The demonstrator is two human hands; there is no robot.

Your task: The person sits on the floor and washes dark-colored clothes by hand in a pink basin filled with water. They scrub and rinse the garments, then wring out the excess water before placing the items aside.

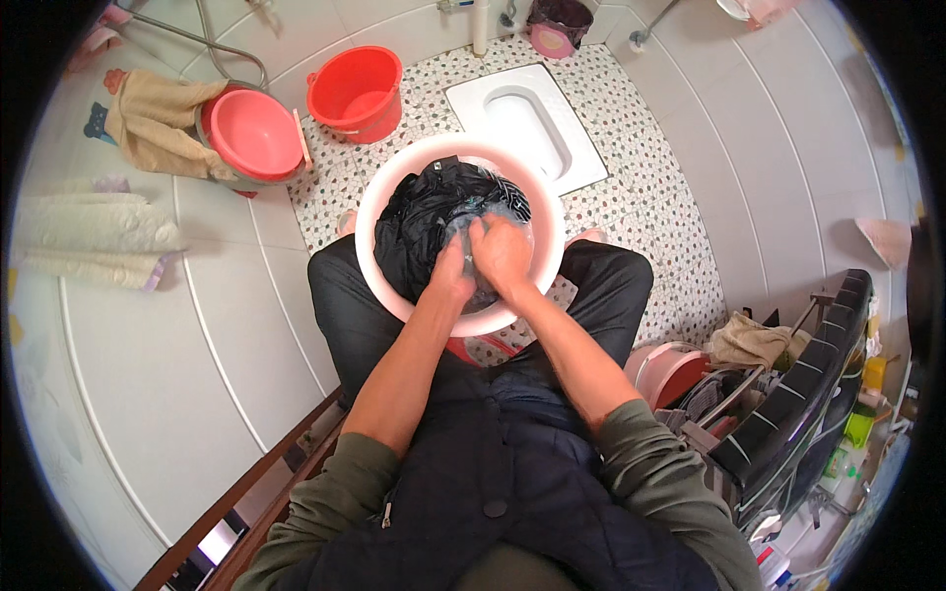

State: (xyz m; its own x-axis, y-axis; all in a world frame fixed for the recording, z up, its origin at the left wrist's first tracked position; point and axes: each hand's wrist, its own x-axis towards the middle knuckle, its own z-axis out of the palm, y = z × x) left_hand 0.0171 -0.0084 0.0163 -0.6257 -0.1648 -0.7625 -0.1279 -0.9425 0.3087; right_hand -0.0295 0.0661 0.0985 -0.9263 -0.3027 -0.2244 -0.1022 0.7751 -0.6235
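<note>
Black cloth lies bunched and wet inside a pale pink round basin, filling mostly its left and upper part; whitish suds show near the middle. Right hand: fingers curled closed on a wet, sudsy fold of the cloth. Left hand: just beside the right, in contact with the same fold; fingertips partly hidden, so tightness of its grip cannot be told. Both forearms reach in over the basin's near rim, olive sleeves pushed up to the elbows. Basin sits between the knees of dark trousers. Beyond its far rim, to the left, an upright red bucket; to the right, a white squat toilet set in a speckled floor. Farther left, a smaller pink basin with a tan cloth beside it. Lower right, a black ridged panel near a pink container.
</note>
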